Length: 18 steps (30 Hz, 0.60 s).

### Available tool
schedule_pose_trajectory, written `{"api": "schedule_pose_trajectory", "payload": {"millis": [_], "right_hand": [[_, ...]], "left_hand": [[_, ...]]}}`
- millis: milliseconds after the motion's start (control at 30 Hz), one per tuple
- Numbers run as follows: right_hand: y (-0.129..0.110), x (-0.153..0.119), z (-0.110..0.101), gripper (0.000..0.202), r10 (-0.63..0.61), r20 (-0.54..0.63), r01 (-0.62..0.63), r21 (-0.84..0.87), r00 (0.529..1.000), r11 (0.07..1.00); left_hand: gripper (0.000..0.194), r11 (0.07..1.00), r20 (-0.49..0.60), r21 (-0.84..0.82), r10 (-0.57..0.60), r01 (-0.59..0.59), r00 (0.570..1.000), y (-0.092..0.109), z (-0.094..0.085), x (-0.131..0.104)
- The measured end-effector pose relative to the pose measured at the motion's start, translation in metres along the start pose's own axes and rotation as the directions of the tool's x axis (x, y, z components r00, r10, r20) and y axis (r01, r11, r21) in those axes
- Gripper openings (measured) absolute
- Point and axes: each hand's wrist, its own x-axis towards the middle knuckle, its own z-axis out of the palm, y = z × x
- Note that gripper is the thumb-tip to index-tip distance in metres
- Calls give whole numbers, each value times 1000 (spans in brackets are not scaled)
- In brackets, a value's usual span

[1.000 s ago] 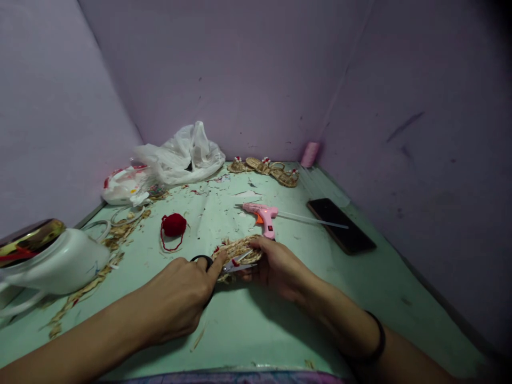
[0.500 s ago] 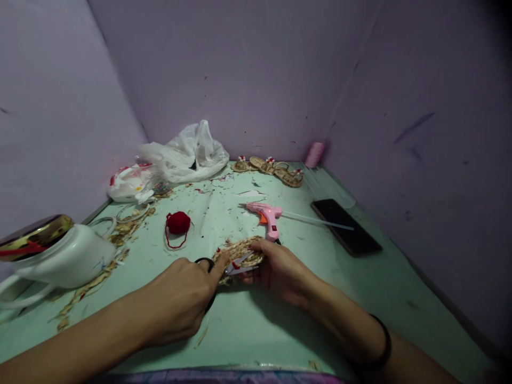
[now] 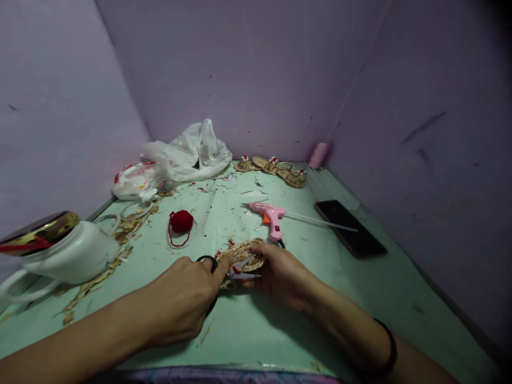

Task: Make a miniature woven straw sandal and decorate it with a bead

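Note:
My left hand grips a pair of scissors by black handle loops. The scissors' blades stand apart against a braided straw piece, with a bit of red between them. My right hand is closed on the right end of that straw piece; some of its fingers are hidden beneath. Red tufts show at the straw piece's left end. Just behind it lies a pink glue gun with a clear glue stick in its back. A ball of red yarn rests to the left.
Along the back are small woven sandals, a crumpled white plastic bag and a pink spool. A phone lies right. On the left, a white pitcher lies tipped among straw scraps. Walls close in the table.
The whole scene shifts slightly to the right as the camera turns a little. Both hands keep their holds, and the scissors' blades remain spread at the straw piece.

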Motion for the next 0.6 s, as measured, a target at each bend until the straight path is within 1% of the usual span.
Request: {"api": "schedule_pose_trajectory", "payload": {"millis": [200,300,400,500,600], "right_hand": [[-3,1,-6,22,6,-26,-7,-26,1000,1000],[-2,1,-4,21,19,-18,-19,-7,1000,1000],[-1,0,-1,23,-4,-9,4,16,1000,1000],[0,-1,-1,23,-29,-21,29,3,999,1000],[-2,0,-3,23,-31,3,31,-16,1000,999]], "left_hand": [[79,999,8,1,45,-45,999,-1,3,-1],[79,1000,-18,8,25,-25,1000,-4,4,-1],[81,1000,-31,29,1,0,1000,-4,4,0],[83,999,-16,49,0,1,1000,-2,2,1],[85,998,-2,58,16,-16,1000,-1,1,0]]}}
